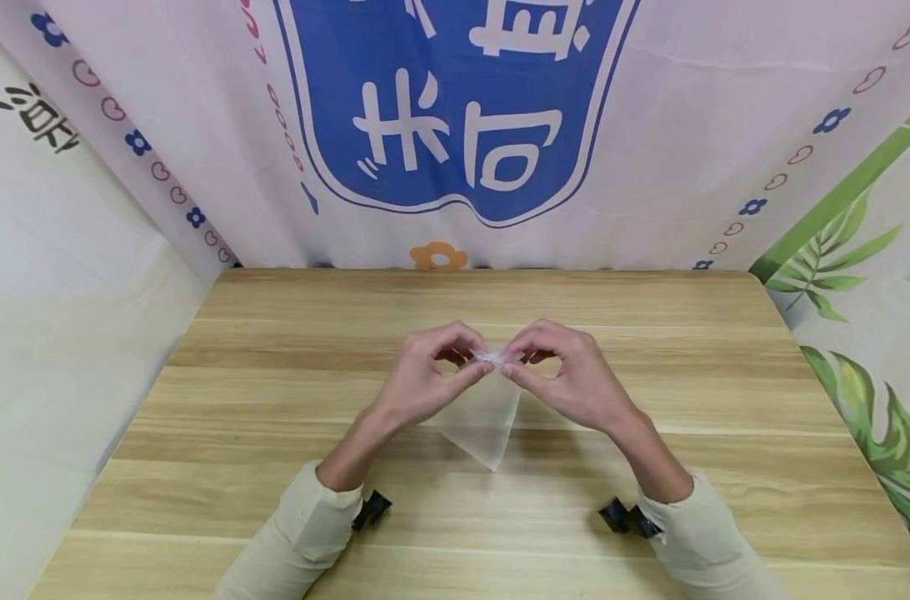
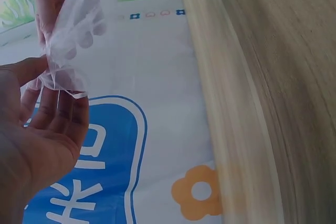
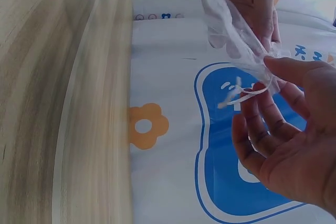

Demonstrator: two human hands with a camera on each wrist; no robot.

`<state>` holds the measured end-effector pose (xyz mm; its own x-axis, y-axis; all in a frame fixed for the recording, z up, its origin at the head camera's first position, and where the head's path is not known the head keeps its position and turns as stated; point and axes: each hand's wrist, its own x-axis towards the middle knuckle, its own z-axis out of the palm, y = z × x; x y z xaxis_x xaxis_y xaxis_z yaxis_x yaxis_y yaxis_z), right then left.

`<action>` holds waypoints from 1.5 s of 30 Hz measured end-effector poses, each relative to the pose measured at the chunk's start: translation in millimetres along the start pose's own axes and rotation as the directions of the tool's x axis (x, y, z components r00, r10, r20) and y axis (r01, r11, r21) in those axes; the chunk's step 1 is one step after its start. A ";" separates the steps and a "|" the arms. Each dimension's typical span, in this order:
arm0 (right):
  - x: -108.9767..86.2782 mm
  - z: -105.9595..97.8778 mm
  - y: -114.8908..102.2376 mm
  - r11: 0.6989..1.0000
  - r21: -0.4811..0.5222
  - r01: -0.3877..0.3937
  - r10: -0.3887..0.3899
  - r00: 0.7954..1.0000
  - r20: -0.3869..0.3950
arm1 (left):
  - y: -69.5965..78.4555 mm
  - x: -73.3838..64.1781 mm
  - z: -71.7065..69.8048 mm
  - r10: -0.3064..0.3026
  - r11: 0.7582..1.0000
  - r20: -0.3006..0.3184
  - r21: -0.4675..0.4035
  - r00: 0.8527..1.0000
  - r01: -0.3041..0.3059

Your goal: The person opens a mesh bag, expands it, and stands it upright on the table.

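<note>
Between the two hands hangs a small sheer white drawstring bag (image 1: 485, 425), its lower corner pointing down toward the near side. At its gathered top edge, the left hand (image 1: 425, 375) pinches the fabric between thumb and fingertips. Close beside it, the right hand (image 1: 567, 375) pinches the same bunched edge from the other side. Thin white strings (image 3: 242, 98) stick out by the right fingers in the right wrist view. Through the bag (image 2: 79, 19) in the left wrist view, fingertips of the right hand show faintly.
A wood-grain table (image 1: 275, 475) lies beneath the hands. Behind it hangs a pale printed cloth (image 1: 665, 183) with a blue emblem, meeting the table's far edge. Small black mounts (image 1: 372, 510) sit at the sleeve cuffs.
</note>
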<state>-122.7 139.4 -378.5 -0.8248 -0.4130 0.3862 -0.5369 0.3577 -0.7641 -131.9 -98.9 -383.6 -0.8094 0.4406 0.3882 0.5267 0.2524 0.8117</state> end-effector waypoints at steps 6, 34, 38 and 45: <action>-0.4 -3.1 0.6 0.999 -0.033 0.000 0.001 0.999 0.032 | -0.3 1.2 -4.6 0.035 0.998 0.017 0.048 0.999 -0.036; -1.2 -6.4 0.6 0.993 -0.116 0.009 -0.004 0.999 0.050 | -5.0 2.0 -4.6 0.061 0.986 0.103 0.145 0.993 -0.076; -1.7 -8.8 0.2 0.988 -0.151 -0.013 0.023 0.997 0.067 | -4.9 1.8 -6.4 0.027 0.990 0.096 0.136 0.995 -0.040; -1.6 -14.8 -0.8 0.981 -0.192 -0.035 0.046 0.997 0.056 | -3.2 1.2 -11.5 -0.027 0.995 0.064 0.095 0.998 0.020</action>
<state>-123.6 152.2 -370.8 -0.8375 -0.4425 0.3206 -0.5320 0.5261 -0.6635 -137.5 -109.1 -380.7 -0.8049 0.4879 0.3377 0.5323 0.3419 0.7745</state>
